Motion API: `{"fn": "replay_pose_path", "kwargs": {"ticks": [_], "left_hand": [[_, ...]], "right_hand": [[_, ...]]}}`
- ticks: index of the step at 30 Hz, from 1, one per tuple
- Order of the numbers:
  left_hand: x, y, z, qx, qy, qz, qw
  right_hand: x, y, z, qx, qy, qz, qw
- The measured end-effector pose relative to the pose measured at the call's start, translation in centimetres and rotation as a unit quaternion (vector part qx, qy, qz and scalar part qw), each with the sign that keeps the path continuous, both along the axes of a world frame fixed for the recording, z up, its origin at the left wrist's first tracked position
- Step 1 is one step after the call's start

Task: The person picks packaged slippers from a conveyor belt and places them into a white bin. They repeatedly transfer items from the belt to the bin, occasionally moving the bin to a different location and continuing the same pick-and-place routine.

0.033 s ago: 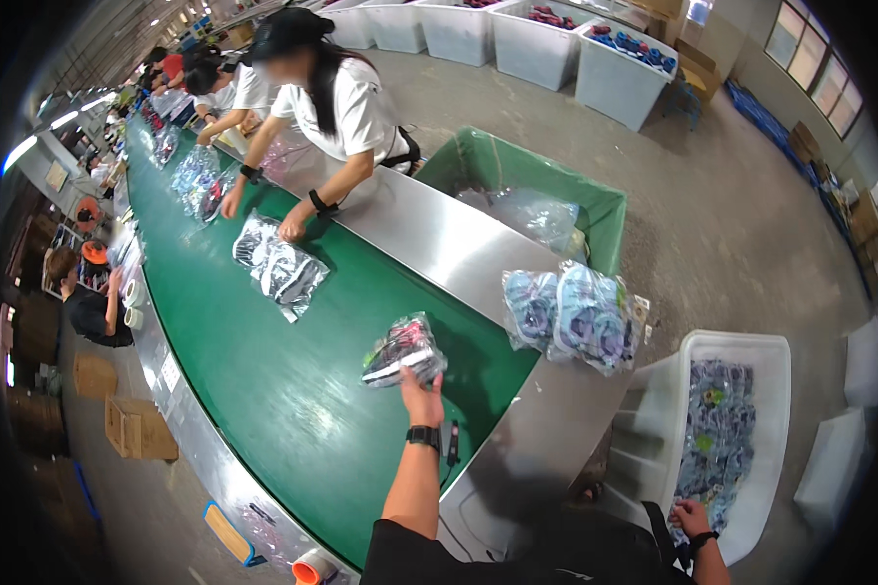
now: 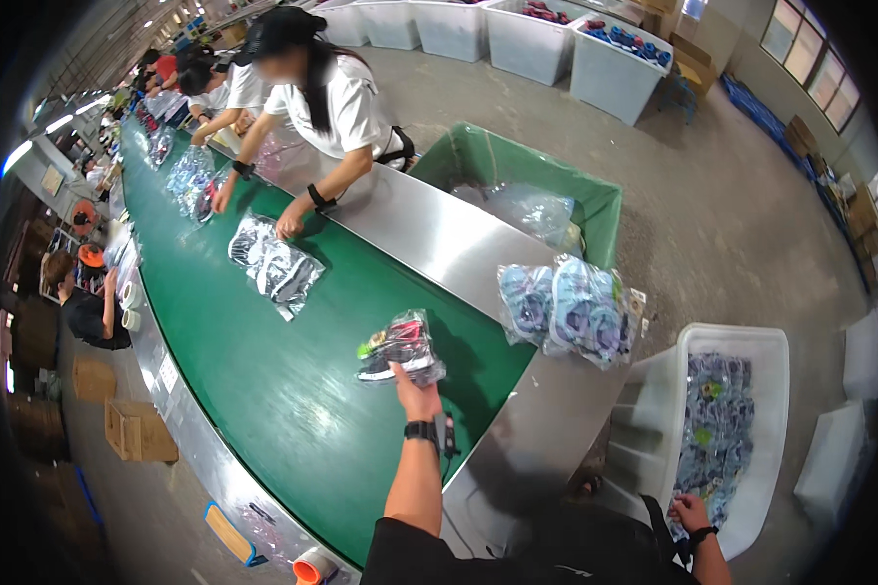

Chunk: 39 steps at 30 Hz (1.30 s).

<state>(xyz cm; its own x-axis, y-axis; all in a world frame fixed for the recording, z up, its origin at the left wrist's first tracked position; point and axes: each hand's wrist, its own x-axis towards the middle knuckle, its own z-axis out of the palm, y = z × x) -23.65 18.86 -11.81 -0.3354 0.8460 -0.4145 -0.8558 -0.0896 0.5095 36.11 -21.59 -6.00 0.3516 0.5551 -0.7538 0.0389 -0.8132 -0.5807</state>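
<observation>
The left hand has its fingers wrapped round the bagged shoe over the green belt, best held without crushing; I can't tell whether the half-curled right hand holds anything.

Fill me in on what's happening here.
The person's left hand holds a clear plastic bag of dark, red-accented footwear over a smooth green conveyor belt. The right hand is at a white plastic bin containing bluish bagged items; its grip is unclear. Farther up the belt, a co-worker's hand is at clear-bagged black-and-white shoes.
</observation>
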Motion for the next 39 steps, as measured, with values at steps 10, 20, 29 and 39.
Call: {"fn": "replay_pose_path", "kwargs": {"ticks": [10,20,29,39], "left_hand": [[-2.0,-1.4,3.0,-0.095,-0.131,0.071,0.984],[2.8,-9.1,6.5,-0.104,-0.052,-0.094,0.989],[2.6,-23.7,0.5,-0.233,0.138,-0.439,0.857],[12.0,-19.7,11.6,-0.075,0.74,-0.312,0.591]], "right_hand": [[-1.4,-3.1,0.1,-0.019,-0.034,-0.02,0.999],[-0.4,-5.5,-2.2,0.028,-0.078,0.044,0.996],[-0.2,-7.7,-3.4,0.043,-0.14,0.011,0.989],[0.3,-21.2,-10.8,-0.024,0.078,-0.326,0.942]]}}
